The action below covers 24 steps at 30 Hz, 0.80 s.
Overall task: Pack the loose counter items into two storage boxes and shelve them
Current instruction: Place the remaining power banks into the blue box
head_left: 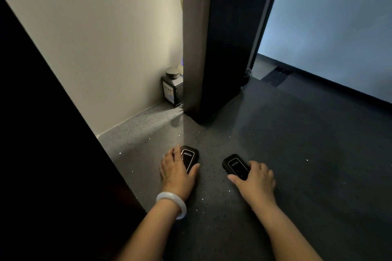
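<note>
Two small black devices with rounded white-outlined faces lie on the dark speckled counter (pixel 297 144). My left hand (pixel 177 168) grips the left device (pixel 189 158), thumb on its right side and fingers along its left. My right hand (pixel 255 178) grips the right device (pixel 235 165), thumb below its near edge and fingers curled over its right side. Both devices rest on the counter. A white bangle sits on my left wrist.
A dark square bottle (pixel 172 87) with a round cap stands in the back corner against the pale wall, half hidden by a dark vertical panel (pixel 214 48). A black surface rises on the left. The counter stretches right toward a bluish wall.
</note>
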Each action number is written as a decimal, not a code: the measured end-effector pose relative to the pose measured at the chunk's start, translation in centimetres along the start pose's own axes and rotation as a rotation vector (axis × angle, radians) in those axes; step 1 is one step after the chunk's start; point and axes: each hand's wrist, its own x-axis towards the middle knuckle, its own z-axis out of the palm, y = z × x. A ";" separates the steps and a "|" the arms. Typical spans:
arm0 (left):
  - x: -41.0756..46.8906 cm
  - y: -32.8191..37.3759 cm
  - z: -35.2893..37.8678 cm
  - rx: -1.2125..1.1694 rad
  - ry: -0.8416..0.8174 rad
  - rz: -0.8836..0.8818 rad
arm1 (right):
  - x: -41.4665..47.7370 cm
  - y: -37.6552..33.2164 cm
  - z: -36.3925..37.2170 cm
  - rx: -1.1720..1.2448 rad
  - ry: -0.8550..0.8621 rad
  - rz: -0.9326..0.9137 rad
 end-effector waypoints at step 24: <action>-13.5 13.0 5.7 -0.620 -0.879 0.056 | -14.1 14.8 -7.7 0.735 0.211 0.476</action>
